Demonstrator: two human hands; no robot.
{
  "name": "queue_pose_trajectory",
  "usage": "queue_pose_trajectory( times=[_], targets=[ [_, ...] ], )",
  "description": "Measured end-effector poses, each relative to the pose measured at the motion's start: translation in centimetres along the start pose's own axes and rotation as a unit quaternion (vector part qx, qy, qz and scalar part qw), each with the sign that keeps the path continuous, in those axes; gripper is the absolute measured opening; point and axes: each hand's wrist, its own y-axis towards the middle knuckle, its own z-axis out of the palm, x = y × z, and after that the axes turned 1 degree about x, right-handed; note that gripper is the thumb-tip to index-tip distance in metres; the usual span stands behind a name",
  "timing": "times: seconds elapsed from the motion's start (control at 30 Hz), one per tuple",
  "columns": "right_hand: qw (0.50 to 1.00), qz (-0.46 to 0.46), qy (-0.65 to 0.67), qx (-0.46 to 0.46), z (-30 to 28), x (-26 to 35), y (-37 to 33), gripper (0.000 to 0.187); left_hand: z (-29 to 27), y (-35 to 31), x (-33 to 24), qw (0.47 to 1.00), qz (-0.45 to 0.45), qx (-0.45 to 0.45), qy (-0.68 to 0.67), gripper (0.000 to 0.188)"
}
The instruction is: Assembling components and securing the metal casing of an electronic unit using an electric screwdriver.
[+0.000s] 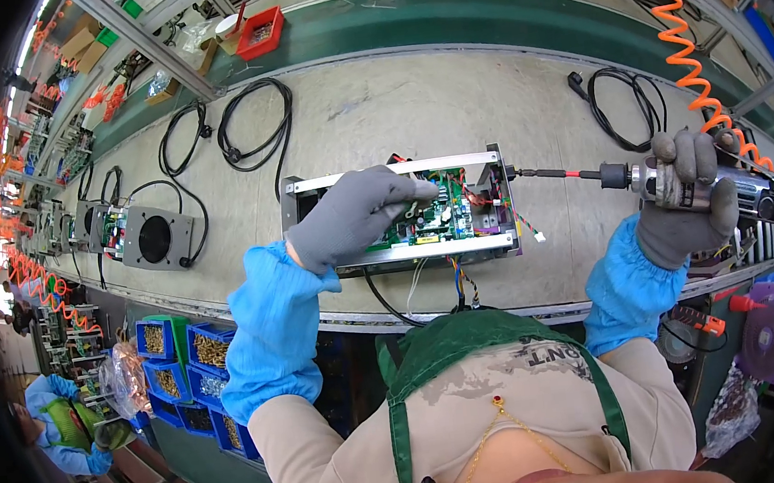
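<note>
A metal chassis (380, 171) lies on the bench in front of me, with a green circuit board (429, 223) and coloured wires inside it. My left hand (347, 215), in a grey glove, reaches over the left part of the chassis. Its fingers are bent together above the board, and whatever sits between them is hidden. My right hand (693, 203), gloved too, is wrapped round a silver air screwdriver (666, 185) lying sideways. The driver's long bit points left and its tip meets the chassis's right end plate (505, 195).
An orange coiled air hose (690, 54) hangs down to the driver. Black power cords (254, 115) lie across the bench. Left stand other units with a fan (155, 237). Blue bins of screws (209, 350) sit below the bench edge. Another person (65, 426) works at lower left.
</note>
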Motion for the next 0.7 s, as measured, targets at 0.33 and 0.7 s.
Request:
queue_pose_trajectory(
  times=[0.33, 0.7],
  targets=[
    [0.996, -0.018, -0.083, 0.006, 1.7, -0.7, 1.0, 0.047, 2.0, 5.8, -1.3, 0.993, -0.055, -0.064, -0.088, 0.022],
    [0.993, 0.038, -0.088, 0.073, 2.1, -2.8, 2.7, 0.053, 6.3, 8.6, -0.4, 0.948, 0.033, -0.178, 0.26, 0.007]
  ],
)
